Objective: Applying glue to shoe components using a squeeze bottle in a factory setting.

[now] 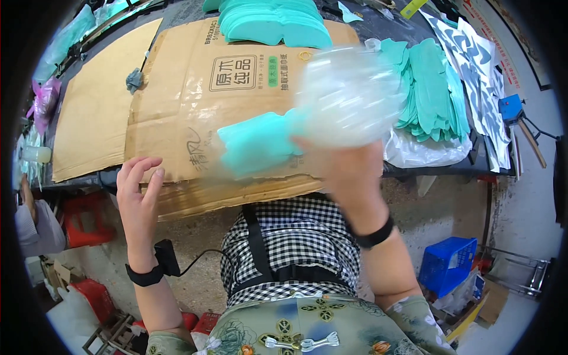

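Note:
My left hand [139, 186] hovers by the near edge of the cardboard, fingers curved and apart, with nothing in it. Smeared by motion, my right hand [352, 168] grips a whitish, see-through sheet-like thing [349, 97] that looks like plastic; its exact kind is too blurred to tell. A teal flat cut piece [254, 142] lies partly under that thing, its near edge also blurred. Beneath is a brown flattened carton [171, 118] with printing. At the far side sits a stack of teal cut pieces [269, 26].
More teal pieces [429, 89] are piled at the right on clear plastic [429, 148]. Beyond them lie white sheets with dark shapes [473, 77]. A small grey-blue scrap [134, 80] rests on the cardboard. A blue crate [448, 266] stands on the floor; another person's arm [28, 195] shows far left.

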`<action>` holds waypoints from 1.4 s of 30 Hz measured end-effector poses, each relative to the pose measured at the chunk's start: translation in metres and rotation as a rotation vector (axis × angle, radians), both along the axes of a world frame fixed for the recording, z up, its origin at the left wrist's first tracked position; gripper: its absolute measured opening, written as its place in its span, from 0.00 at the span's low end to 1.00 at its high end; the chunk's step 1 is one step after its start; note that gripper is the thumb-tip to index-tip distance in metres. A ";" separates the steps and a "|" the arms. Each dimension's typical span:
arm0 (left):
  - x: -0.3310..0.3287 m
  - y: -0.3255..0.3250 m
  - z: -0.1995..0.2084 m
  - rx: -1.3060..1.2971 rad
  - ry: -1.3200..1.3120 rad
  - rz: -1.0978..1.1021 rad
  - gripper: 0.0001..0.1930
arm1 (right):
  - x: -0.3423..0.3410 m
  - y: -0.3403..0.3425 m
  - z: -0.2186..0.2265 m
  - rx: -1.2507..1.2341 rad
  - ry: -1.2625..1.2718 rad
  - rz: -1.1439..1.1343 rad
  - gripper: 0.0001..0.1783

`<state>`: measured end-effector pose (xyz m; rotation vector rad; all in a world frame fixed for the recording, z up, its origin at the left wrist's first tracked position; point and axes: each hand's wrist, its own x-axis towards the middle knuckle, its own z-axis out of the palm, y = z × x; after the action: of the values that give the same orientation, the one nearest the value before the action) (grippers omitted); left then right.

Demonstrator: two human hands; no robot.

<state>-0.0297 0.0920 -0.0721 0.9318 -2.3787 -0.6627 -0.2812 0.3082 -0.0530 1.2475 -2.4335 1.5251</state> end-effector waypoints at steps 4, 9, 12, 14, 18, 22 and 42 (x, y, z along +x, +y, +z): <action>-0.011 0.006 0.011 0.319 0.312 -0.196 0.16 | 0.071 -0.048 -0.008 -0.151 0.039 0.404 0.31; -0.041 0.011 0.012 0.153 0.094 -0.074 0.16 | 0.076 -0.015 0.000 -0.146 -0.254 0.517 0.30; -0.069 0.030 0.001 -0.105 -0.062 -0.231 0.18 | 0.036 0.019 0.005 -0.135 0.030 0.251 0.19; -0.092 0.044 -0.009 -0.173 -0.083 -0.305 0.24 | 0.010 0.047 0.010 -0.174 -0.292 0.124 0.26; -0.111 0.058 -0.015 -0.243 -0.194 -0.331 0.28 | -0.017 0.093 0.010 -0.338 -0.663 -0.103 0.39; -0.115 0.056 -0.013 -0.175 -0.189 -0.367 0.27 | -0.025 0.120 -0.002 -0.429 -0.663 -0.201 0.41; -0.112 0.067 -0.014 -0.455 -0.079 -0.425 0.17 | -0.027 0.105 0.006 -0.485 -0.697 -0.126 0.40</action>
<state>-0.1413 0.1592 -0.0860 0.2657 -2.6603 -0.2057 -0.3078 0.4134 -0.0473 0.5134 -2.1284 2.6161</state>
